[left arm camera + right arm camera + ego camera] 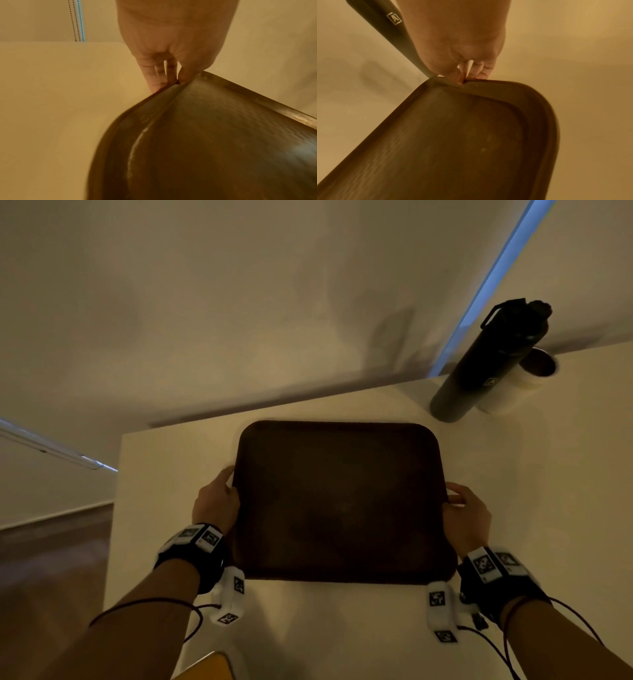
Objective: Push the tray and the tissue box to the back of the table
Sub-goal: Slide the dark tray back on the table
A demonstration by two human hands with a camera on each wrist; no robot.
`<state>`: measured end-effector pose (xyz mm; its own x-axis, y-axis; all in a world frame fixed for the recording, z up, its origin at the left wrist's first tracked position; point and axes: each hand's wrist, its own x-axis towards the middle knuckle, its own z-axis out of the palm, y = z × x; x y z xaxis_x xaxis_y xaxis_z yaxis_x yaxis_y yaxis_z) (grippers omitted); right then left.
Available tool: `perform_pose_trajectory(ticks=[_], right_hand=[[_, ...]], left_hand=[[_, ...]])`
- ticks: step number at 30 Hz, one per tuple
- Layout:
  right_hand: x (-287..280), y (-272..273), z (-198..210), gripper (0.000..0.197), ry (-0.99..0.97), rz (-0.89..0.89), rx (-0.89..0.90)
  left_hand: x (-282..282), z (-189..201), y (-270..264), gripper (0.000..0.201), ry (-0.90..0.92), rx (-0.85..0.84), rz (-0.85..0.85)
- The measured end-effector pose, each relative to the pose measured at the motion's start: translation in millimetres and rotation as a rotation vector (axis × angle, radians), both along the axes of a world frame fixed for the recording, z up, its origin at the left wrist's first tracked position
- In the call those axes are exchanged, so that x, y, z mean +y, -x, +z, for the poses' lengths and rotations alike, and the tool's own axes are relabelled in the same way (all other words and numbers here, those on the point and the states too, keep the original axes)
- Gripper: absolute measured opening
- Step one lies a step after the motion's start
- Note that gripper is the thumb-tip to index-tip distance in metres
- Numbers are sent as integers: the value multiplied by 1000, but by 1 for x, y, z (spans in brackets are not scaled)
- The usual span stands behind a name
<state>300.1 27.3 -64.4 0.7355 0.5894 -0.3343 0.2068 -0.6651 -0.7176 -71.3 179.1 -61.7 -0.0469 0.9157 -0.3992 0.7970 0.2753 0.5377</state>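
Left hand [215, 501] pinches the left rim of the dark brown rectangular tray with rounded corners [340, 501]; the left wrist view shows the thumb on top of the rim and the fingers [157, 75] tucked beneath its edge. Right hand [467, 517] mirrors this on the right rim, thumb over and fingers under, as the right wrist view confirms. So both hands are clamped on the tray, one at each side.

That tray lies flat on the pale cream worktop [171, 508], roughly in the middle, with bare surface between its far edge and the back of the worktop by the wall. Nothing rests in it. Off to the far right stand a tall matte black cylindrical bottle with a carry loop [486, 361] and, just beside it, a white cup with a dark inside [527, 378], both close to the back edge.

Judging by this, the tray half of the task is in hand and not yet finished. The next move calls for an even forward slide from both hands so the tray does not skew, stopping at the back edge and keeping its right corner off the bottle. No tissue box can be made out; a yellowish corner [209, 667] at the bottom edge is too cropped to identify.
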Motion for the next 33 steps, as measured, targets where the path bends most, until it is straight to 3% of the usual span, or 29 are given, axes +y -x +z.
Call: perform_pose_trajectory(ticks=[14, 33], right_hand=[[102, -40, 9, 54, 104, 145, -79], [121, -41, -6, 50, 48, 105, -133]], left_hand=[[14, -14, -18, 59, -20, -72, 160], [36, -16, -22, 60, -32, -64, 172]])
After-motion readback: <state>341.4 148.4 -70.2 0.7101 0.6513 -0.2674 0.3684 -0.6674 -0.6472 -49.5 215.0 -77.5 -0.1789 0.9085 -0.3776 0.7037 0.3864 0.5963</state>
